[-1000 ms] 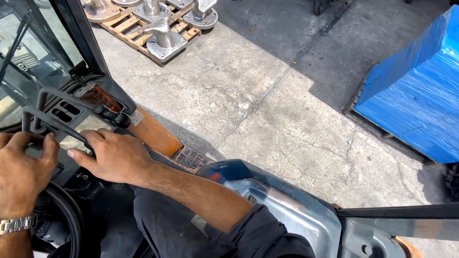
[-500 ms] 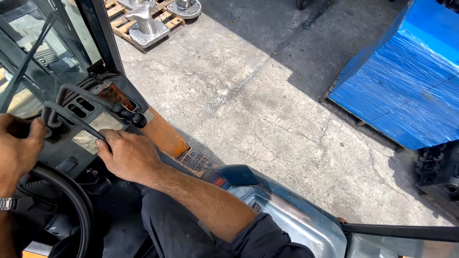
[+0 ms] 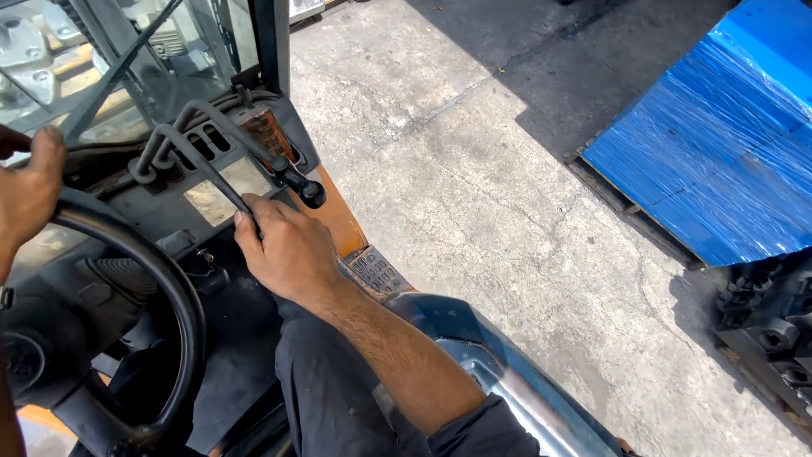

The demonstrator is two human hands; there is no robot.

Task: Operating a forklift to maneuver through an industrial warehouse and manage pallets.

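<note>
I sit in a forklift cab. My right hand is closed around the lower end of a black control lever on the dash. A second black lever with a round knob stands just right of it, apart from my fingers. My left hand grips the top of the black steering wheel at the left edge. My dark trouser leg fills the bottom middle.
A blue shrink-wrapped load on a pallet stands at the right on cracked concrete. Dark metal parts lie below it. The windshield and a cab pillar are ahead, an orange panel beside the dash.
The view has swung right and forward: the pallet of metal parts left the top, the blue load came nearer. My right hand stays on the lever, and my left hand moved up the wheel.
</note>
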